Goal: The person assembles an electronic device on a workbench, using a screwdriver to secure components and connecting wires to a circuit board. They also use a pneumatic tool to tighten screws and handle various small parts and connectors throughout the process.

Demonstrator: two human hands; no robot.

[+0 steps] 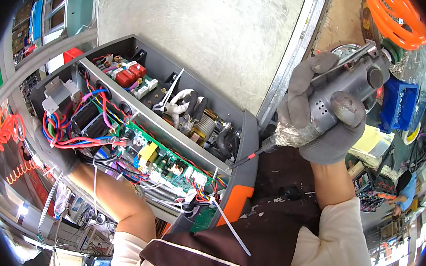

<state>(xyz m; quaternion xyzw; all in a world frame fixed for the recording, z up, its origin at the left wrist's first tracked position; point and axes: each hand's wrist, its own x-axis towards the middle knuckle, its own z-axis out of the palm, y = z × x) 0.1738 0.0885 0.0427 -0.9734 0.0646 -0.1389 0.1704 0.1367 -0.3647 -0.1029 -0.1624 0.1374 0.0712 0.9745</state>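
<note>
Have grey power driver (322, 111) clamped in right hand (342, 130) at 2 o'clock, probably heavy, rigid, best gripped round its thick body; have left hand (61, 155) by open chassis (161, 123) near 9 o'clock, can't tell whether holding.

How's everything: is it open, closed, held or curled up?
Grey-and-orange boxy machine: uncovered, showing coloured wires and a green circuit board.
Grey cylindrical power tool: held, tilted; on or off, can't tell.
Grey-gloved right hand: closed around the tool.
Grey-gloved left hand: at the machine's left end; grip unclear.
Long white plastic cable tie: tail uncut.
Shiny orange hose: coiled.
Blue plastic bin: open-topped.
</note>
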